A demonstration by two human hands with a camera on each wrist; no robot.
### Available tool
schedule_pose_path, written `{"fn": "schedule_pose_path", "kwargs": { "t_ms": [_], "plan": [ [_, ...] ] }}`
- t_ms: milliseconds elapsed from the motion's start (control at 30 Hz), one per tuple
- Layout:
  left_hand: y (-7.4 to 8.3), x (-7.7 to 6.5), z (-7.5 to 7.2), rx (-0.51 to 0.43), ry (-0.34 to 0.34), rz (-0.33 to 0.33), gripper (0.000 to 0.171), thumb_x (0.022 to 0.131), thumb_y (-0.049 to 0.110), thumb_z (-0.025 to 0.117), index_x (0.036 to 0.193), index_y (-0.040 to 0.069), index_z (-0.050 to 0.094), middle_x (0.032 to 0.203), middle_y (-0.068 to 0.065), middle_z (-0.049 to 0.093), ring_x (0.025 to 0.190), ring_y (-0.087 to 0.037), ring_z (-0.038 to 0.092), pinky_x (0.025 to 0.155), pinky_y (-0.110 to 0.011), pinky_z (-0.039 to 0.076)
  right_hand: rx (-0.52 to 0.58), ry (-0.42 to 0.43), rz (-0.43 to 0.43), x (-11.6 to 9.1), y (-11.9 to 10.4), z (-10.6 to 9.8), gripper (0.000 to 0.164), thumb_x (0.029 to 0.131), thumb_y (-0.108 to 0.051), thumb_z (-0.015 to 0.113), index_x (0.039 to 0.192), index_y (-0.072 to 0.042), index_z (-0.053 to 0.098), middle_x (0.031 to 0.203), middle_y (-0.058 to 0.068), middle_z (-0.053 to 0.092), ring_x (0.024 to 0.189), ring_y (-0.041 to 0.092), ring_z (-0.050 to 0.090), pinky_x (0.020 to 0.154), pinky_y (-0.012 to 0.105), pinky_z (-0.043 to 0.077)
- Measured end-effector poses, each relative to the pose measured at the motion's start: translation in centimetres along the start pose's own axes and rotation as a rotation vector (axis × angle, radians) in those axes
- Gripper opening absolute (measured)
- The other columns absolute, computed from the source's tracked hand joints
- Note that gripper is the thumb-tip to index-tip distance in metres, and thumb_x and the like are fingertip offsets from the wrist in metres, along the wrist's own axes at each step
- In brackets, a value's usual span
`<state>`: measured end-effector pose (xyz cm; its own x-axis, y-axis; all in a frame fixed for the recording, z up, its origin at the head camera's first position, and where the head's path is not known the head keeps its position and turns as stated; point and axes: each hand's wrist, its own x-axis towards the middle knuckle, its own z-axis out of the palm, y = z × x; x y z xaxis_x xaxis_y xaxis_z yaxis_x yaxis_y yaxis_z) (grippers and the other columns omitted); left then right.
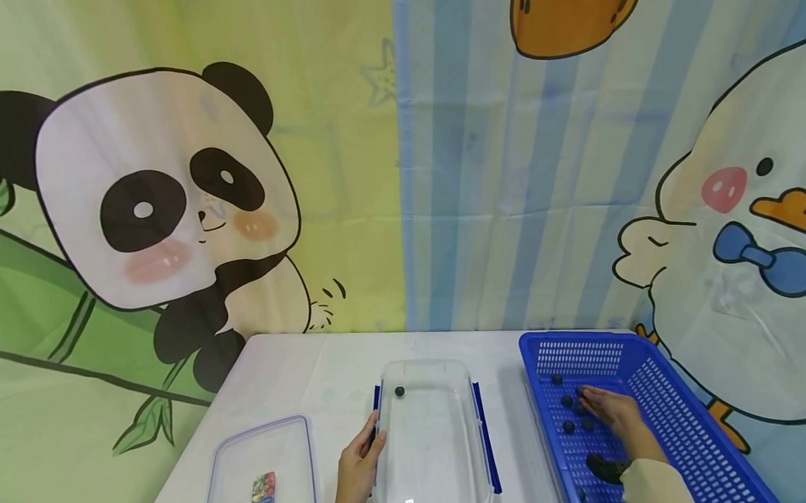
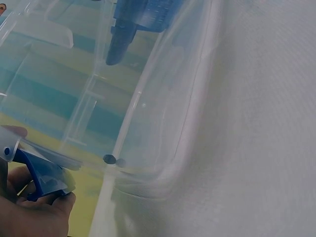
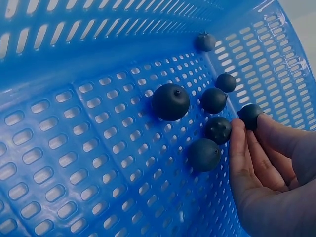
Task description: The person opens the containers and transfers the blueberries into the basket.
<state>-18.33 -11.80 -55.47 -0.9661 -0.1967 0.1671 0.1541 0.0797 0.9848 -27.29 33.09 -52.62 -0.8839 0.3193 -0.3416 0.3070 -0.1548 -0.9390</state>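
Observation:
My left hand (image 1: pixel 359 461) holds the left side of a clear plastic container (image 1: pixel 436 445), its fingers by a blue latch (image 2: pixel 47 175) in the left wrist view. One blueberry (image 1: pixel 400 391) lies inside, near the container's far left corner. Over on the right, my right hand (image 1: pixel 620 416) reaches down into a blue perforated basket (image 1: pixel 696 439). Thumb and fingers pinch a dark round blueberry (image 3: pixel 251 116), best seen in the right wrist view. Several more blueberries (image 3: pixel 171 102) lie loose on the basket floor close by.
A clear lid (image 1: pixel 285 455) with a bluish rim and a coloured label lies left of the container. In the basket, a dark elongated thing (image 1: pixel 605 468) is partly covered by the right sleeve. A printed curtain (image 1: pixel 471 209) hangs behind the white table (image 1: pixel 346 360).

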Motion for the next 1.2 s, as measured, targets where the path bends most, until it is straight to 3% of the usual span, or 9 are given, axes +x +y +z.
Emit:
{"fn": "schedule_pose_path", "kwargs": {
  "t_ms": [300, 500, 567, 667, 767, 867, 1000, 1100, 1200],
  "plan": [
    [0.0, 0.0, 0.0, 0.008, 0.003, -0.017, 0.046, 0.091, 0.017, 0.060, 0.130, -0.003, 0.048, 0.136, -0.018, 0.044, 0.124, -0.032, 0.040, 0.099, -0.034, 0.037, 0.066, -0.008, 0.001, 0.4, 0.2, -0.1, 0.004, 0.084, 0.007, 0.061, 0.085, 0.010, 0.063, 0.067, 0.000, 0.062, 0.062, 0.013, 0.064, 0.071, 0.032, 0.057],
    [-0.3, 0.2, 0.0, -0.016, -0.011, -0.011, 0.045, 0.091, 0.015, 0.060, 0.130, -0.003, 0.047, 0.136, -0.017, 0.043, 0.124, -0.031, 0.040, 0.099, -0.033, 0.037, 0.041, 0.001, -0.034, 0.4, -0.5, 0.6, 0.027, 0.079, 0.000, 0.070, 0.103, 0.011, 0.061, 0.071, -0.001, 0.064, 0.066, 0.012, 0.065, 0.074, 0.032, 0.057],
    [-0.4, 0.2, 0.0, -0.022, -0.015, -0.012, 0.045, 0.091, 0.015, 0.060, 0.130, -0.003, 0.047, 0.136, -0.017, 0.043, 0.124, -0.031, 0.039, 0.099, -0.032, 0.037, 0.045, -0.070, -0.059, -0.1, -1.1, 1.0, 0.041, 0.081, -0.004, 0.069, 0.116, 0.013, 0.055, 0.076, -0.002, 0.066, 0.073, 0.011, 0.067, 0.082, 0.033, 0.054],
    [-0.5, 0.2, 0.0, -0.029, -0.021, -0.009, 0.045, 0.091, 0.014, 0.060, 0.130, -0.004, 0.047, 0.136, -0.016, 0.043, 0.125, -0.031, 0.039, 0.099, -0.031, 0.036, 0.108, -0.205, -0.072, -1.3, -2.3, 2.1, 0.036, 0.085, -0.006, 0.066, 0.118, 0.006, 0.057, 0.083, -0.002, 0.068, 0.082, 0.011, 0.067, 0.088, 0.033, 0.050],
    [-0.5, 0.1, 0.0, -0.036, -0.025, -0.005, 0.045, 0.091, 0.013, 0.059, 0.130, -0.004, 0.046, 0.137, -0.016, 0.042, 0.125, -0.031, 0.038, 0.099, -0.031, 0.036, 0.204, -0.316, -0.032, -2.7, -3.9, 3.8, 0.017, 0.089, -0.002, 0.060, 0.103, -0.006, 0.067, 0.087, 0.000, 0.069, 0.087, 0.013, 0.066, 0.090, 0.031, 0.050],
    [-0.3, 0.1, 0.1, -0.037, -0.020, -0.006, 0.044, 0.091, 0.012, 0.058, 0.130, -0.004, 0.046, 0.137, -0.015, 0.043, 0.125, -0.030, 0.039, 0.099, -0.029, 0.035, 0.269, -0.389, -0.030, -4.0, -5.1, 6.0, 0.020, 0.090, 0.000, 0.056, 0.087, -0.014, 0.070, 0.090, 0.002, 0.069, 0.090, 0.014, 0.066, 0.090, 0.030, 0.049],
    [-0.1, 0.1, 0.2, -0.029, -0.012, -0.011, 0.044, 0.091, 0.014, 0.059, 0.130, -0.003, 0.047, 0.136, -0.015, 0.043, 0.125, -0.030, 0.039, 0.099, -0.029, 0.035, 0.259, -0.440, -0.099, -5.7, -6.3, 9.5, 0.018, 0.090, -0.002, 0.057, 0.101, -0.009, 0.069, 0.094, 0.002, 0.069, 0.092, 0.014, 0.065, 0.093, 0.030, 0.046],
    [0.0, 0.2, 0.2, -0.022, -0.007, -0.019, 0.044, 0.091, 0.014, 0.059, 0.130, -0.003, 0.047, 0.136, -0.016, 0.043, 0.125, -0.031, 0.039, 0.099, -0.030, 0.035, 0.235, -0.464, -0.128, -6.9, -6.6, 12.9, 0.030, 0.089, -0.002, 0.058, 0.119, 0.004, 0.058, 0.095, 0.003, 0.069, 0.094, 0.016, 0.065, 0.091, 0.030, 0.048],
    [0.1, 0.3, 0.2, -0.020, 0.002, -0.026, 0.044, 0.091, 0.014, 0.059, 0.130, -0.003, 0.047, 0.136, -0.015, 0.044, 0.125, -0.030, 0.039, 0.099, -0.030, 0.035, 0.205, -0.499, -0.147, -8.0, -6.2, 16.7, 0.042, 0.090, -0.001, 0.057, 0.127, 0.014, 0.045, 0.097, 0.007, 0.068, 0.094, 0.018, 0.065, 0.088, 0.030, 0.050]
  ]
}}
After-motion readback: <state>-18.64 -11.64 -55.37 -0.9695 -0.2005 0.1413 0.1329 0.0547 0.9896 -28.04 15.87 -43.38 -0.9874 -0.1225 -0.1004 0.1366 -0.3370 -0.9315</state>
